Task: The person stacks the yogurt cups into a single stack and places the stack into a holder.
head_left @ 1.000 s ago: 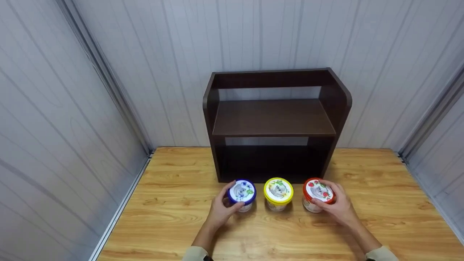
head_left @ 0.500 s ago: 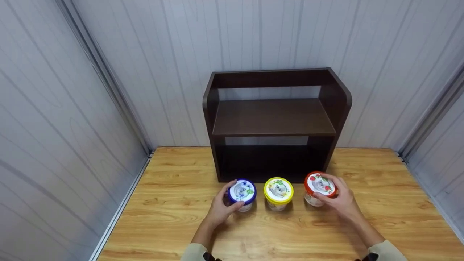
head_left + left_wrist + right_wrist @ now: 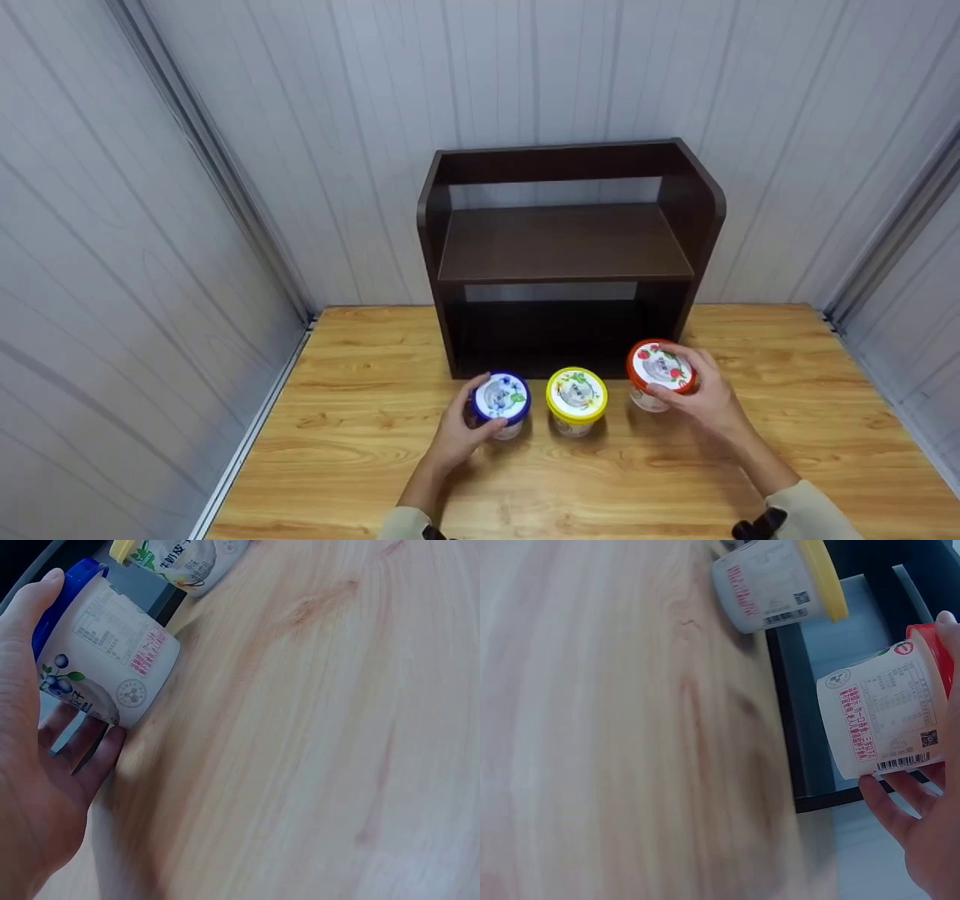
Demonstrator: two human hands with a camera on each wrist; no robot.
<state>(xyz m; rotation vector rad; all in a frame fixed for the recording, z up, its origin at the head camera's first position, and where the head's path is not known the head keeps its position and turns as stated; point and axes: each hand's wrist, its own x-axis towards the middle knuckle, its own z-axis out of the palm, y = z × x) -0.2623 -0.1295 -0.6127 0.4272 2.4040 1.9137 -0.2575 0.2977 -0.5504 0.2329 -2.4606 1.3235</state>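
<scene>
My left hand (image 3: pixel 454 435) grips a small yogurt tub with a blue lid (image 3: pixel 501 396), thumb and fingers around its sides. Blueberries are printed on the white wall of this tub (image 3: pixel 112 652) in the left wrist view. On the right, a red-lidded yogurt tub (image 3: pixel 660 367) is held in my right hand (image 3: pixel 709 394). The right wrist view has this red-lidded tub (image 3: pixel 885 712) raised off the tabletop, its shadow falling apart from it. Between the two stands a yellow-lidded yogurt tub (image 3: pixel 576 394), touched by neither hand.
Just behind the tubs stands a dark brown two-tier shelf (image 3: pixel 566 241). It rests on a wood-grain table (image 3: pixel 360 420). Pale panelled walls (image 3: pixel 375 150) enclose the table at the back and on both sides.
My right hand has lifted the red-lidded tub and moved it forward, toward the shelf. The left hand and the blue- and yellow-lidded tubs have stayed in place.
</scene>
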